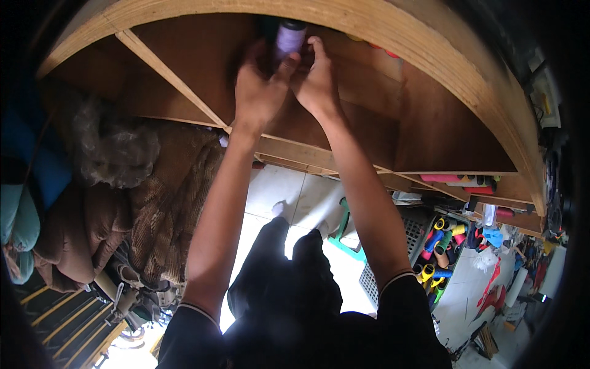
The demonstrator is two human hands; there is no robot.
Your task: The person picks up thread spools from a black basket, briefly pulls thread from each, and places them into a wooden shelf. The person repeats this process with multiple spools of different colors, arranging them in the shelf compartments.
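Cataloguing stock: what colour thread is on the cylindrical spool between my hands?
Pale purple thread; head view.

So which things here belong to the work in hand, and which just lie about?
In use:
lilac thread spool
left hand, apparently gripping it
right hand, beside it
wooden shelf

Lying about:
mixed-colour thread spools
crumpled clear plastic
perforated plastic basket

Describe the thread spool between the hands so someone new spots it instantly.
Find the wooden edge curving across the top. Just below, between left hand and right hand, is the spool. Its lilac thread sets it apart from the bright spools at lower right.
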